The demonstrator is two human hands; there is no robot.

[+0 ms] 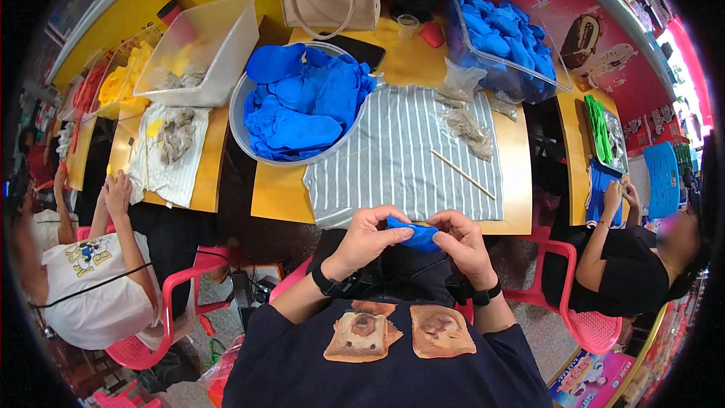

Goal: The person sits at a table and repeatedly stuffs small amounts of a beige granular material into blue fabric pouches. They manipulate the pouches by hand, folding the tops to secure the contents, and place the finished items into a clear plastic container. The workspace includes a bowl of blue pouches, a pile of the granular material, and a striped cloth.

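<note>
Both hands, left hand [368, 236] and right hand [462, 240], pinch a small blue fabric piece [416, 236] between them, just short of the yellow desk [273, 198]; loosened fingertips could drop it lapward.

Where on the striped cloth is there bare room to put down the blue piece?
The striped cloth is bare in its middle, between the round bowl of blue pieces and the wooden stick. Its near edge, before both hands, is free too. The far right corner is crowded with clear bags of filling.
</note>
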